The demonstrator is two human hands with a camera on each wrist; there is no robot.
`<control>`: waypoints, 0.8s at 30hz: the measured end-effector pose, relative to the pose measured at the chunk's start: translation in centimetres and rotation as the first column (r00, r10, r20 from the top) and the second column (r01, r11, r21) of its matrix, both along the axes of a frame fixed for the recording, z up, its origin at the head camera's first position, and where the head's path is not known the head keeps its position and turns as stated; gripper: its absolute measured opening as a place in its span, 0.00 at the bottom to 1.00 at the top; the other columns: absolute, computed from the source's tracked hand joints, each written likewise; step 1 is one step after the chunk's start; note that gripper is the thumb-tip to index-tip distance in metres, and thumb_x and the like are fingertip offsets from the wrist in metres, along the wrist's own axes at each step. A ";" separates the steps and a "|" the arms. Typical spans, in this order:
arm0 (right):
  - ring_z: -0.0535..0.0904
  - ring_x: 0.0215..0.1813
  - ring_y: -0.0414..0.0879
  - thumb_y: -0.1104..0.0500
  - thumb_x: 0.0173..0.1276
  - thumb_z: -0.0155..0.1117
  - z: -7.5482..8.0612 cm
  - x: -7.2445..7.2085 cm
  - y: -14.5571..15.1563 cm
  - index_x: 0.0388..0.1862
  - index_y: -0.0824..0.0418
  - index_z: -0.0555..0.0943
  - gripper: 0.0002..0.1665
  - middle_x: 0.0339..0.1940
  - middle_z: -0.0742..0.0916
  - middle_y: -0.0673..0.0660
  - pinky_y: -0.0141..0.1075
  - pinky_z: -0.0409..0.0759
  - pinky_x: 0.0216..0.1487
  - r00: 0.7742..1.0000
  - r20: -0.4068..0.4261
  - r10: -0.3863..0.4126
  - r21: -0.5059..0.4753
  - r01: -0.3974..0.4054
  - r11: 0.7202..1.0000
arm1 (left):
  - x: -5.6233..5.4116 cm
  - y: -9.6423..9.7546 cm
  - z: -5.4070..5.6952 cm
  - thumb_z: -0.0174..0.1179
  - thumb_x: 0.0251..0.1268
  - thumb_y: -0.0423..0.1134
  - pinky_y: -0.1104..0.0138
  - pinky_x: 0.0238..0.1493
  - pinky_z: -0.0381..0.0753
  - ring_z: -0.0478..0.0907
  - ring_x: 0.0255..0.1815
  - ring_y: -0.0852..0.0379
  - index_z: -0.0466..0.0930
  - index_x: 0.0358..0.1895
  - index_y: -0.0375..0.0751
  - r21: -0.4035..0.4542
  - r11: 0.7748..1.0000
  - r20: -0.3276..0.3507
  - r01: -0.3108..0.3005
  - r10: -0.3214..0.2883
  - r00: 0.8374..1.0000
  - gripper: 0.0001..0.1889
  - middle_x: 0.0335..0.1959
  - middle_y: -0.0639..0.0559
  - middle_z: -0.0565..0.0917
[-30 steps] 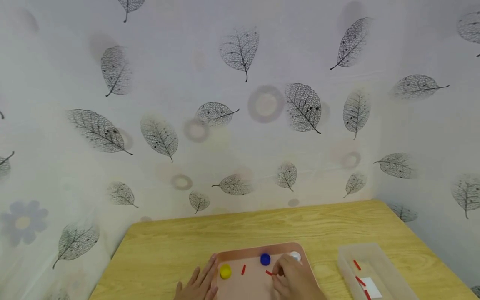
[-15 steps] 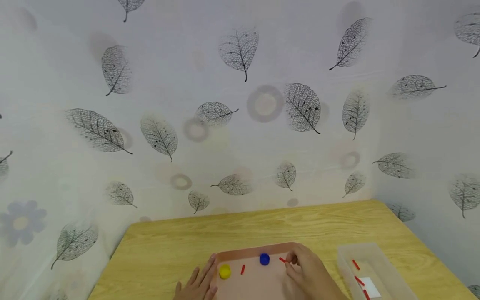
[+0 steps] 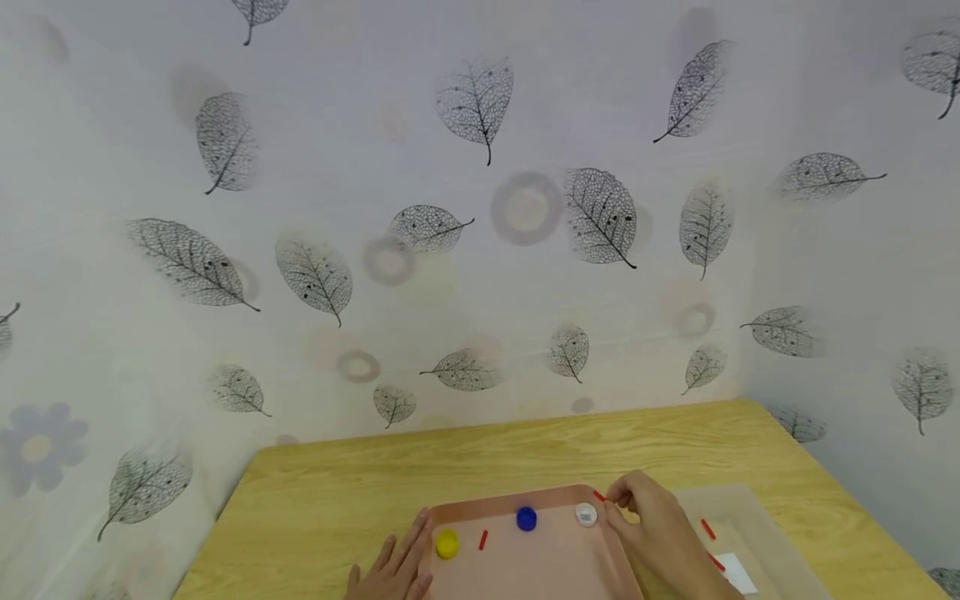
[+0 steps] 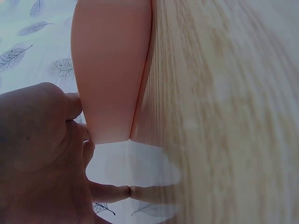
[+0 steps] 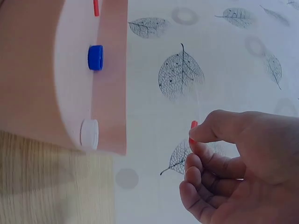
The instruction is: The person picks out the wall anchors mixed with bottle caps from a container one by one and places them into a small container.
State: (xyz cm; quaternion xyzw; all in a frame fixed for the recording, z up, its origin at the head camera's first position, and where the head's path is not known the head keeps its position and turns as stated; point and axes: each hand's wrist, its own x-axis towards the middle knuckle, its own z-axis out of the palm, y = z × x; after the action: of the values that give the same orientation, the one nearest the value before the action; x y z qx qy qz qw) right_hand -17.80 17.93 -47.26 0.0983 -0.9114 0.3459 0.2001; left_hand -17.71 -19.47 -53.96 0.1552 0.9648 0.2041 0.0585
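Note:
In the head view, my right hand (image 3: 660, 533) pinches a short red stick (image 3: 599, 495) between thumb and index finger, over the tray's back right corner. The right wrist view shows the stick's end poking out past the thumb. My left hand (image 3: 393, 562) lies at the left side of the pink tray (image 3: 540, 567), fingers extended along its rim. Inside the tray are a yellow bottle cap (image 3: 447, 544), another red stick (image 3: 483, 540), a blue bottle cap (image 3: 527, 518) and a white bottle cap (image 3: 587, 515).
Right of the tray stands a translucent plastic box (image 3: 757, 533), partly covered by my right forearm. It holds red sticks (image 3: 708, 529) and a white card (image 3: 737, 573). Everything stands on a wood-grain table (image 3: 337, 483) against a leaf-patterned wall covering (image 3: 480, 292).
My right hand has carried the red stick rightward and toward the back, from inside the tray to its back right corner. The white cap shows again. My left hand stays put.

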 end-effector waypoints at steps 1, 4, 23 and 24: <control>0.75 0.34 0.39 0.70 0.60 0.74 0.0 -0.1 0.2 0.30 0.53 0.79 0.15 0.29 0.78 0.41 0.34 0.79 0.36 1.000 -0.015 -0.006 0.011 0.006 1.000 | 0.0 0.0 0.0 0.34 0.80 0.67 0.14 0.52 0.53 0.65 0.74 0.32 0.50 0.84 0.66 -0.002 1.000 -0.003 0.002 -0.002 1.000 0.34 0.83 0.73 0.46; 0.76 0.34 0.40 0.70 0.60 0.74 0.0 -0.3 1.1 0.31 0.55 0.80 0.13 0.30 0.79 0.42 0.34 0.80 0.36 0.999 -0.029 -0.025 0.032 0.026 0.999 | 0.0 0.0 0.0 0.36 0.81 0.66 0.15 0.52 0.54 0.65 0.74 0.32 0.51 0.84 0.64 -0.005 1.000 -0.014 0.003 -0.003 1.000 0.34 0.83 0.73 0.46; 0.76 0.34 0.39 0.68 0.65 0.70 0.8 -0.6 5.8 0.35 0.60 0.82 0.05 0.31 0.81 0.47 0.36 0.80 0.36 0.991 0.038 -0.131 0.077 0.128 0.989 | -0.1 0.0 -0.3 0.35 0.80 0.67 0.15 0.53 0.53 0.65 0.75 0.32 0.49 0.84 0.65 0.021 1.000 -0.007 -0.012 0.012 1.000 0.34 0.83 0.74 0.46; 0.76 0.34 0.40 0.68 0.65 0.69 0.9 -0.6 6.0 0.36 0.61 0.82 0.05 0.31 0.81 0.48 0.36 0.80 0.37 0.989 0.055 -0.136 0.076 0.131 0.988 | -0.1 0.0 -0.3 0.35 0.80 0.67 0.15 0.52 0.53 0.65 0.74 0.32 0.49 0.84 0.66 0.021 1.000 -0.005 -0.012 0.013 1.000 0.34 0.83 0.74 0.46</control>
State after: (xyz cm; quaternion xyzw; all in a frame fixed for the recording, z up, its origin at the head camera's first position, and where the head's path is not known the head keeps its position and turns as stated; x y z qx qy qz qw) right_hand -18.42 23.95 -46.37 0.0338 -0.9334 0.3012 0.1919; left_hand -17.81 -19.51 -54.23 0.1504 0.9637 0.2142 0.0530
